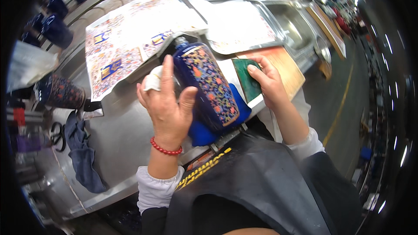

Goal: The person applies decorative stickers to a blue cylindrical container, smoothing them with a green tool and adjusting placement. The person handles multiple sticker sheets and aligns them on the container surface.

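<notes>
Dark blue bottle [207,85], flower-patterned, lies at a slant on a blue cloth [202,132] at the near edge of the steel counter [124,139]. Left hand [167,104]: beside the bottle's left side, index finger and thumb spread apart; white material [153,81] at the other fingers (wrap or cloth, cannot tell which). Right hand [271,80]: thumb and fingers closed on a green scraper [247,78], to the right of the bottle. Patterned sheets [117,45] lie beyond the left hand; grey rag [82,156] at left.
</notes>
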### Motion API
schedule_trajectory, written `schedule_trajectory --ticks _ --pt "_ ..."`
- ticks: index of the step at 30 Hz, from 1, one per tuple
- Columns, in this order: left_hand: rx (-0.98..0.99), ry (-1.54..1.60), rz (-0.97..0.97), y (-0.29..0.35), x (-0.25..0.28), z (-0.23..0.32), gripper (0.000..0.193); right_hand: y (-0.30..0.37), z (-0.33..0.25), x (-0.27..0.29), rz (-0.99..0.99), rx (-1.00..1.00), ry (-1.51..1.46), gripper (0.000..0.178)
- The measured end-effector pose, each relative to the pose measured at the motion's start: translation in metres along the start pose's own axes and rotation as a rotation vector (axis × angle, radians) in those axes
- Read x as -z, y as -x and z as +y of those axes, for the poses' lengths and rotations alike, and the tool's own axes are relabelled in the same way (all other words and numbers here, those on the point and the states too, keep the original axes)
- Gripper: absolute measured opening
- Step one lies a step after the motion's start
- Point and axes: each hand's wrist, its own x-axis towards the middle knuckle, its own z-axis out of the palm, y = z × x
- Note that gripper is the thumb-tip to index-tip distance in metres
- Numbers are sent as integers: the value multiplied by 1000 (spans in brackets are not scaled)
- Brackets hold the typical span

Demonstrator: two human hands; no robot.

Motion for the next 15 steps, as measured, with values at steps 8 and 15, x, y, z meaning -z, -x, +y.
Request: schedule_trajectory --ticks 8,15 --pt "-28 40 14 5 -18 -13 72 -6 39 5 -109 290 1212 30" --pt "104 111 -28 24 -8 -11 82 -23 -22 142 -42 288 870 28"
